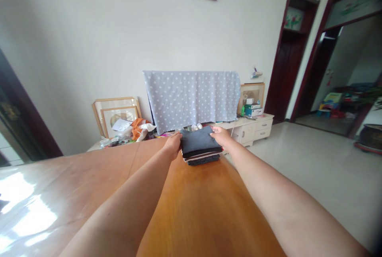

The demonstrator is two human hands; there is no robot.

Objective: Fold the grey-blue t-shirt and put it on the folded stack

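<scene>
A dark folded garment lies on top of a small stack of folded clothes at the far end of the wooden table. Light, black and dark grey layers show along the stack's near side. My left hand grips the left edge of the dark garment. At its far right corner, my right hand pinches the cloth, with the thumb on top. Both arms are stretched out over the table, and the undersides of the fingers are hidden by the cloth.
The glossy wooden table adjoins a brown covered surface on the left. Beyond stands a white low cabinet with a polka-dot cloth draped above it. Framed pictures and an orange bag sit at the left.
</scene>
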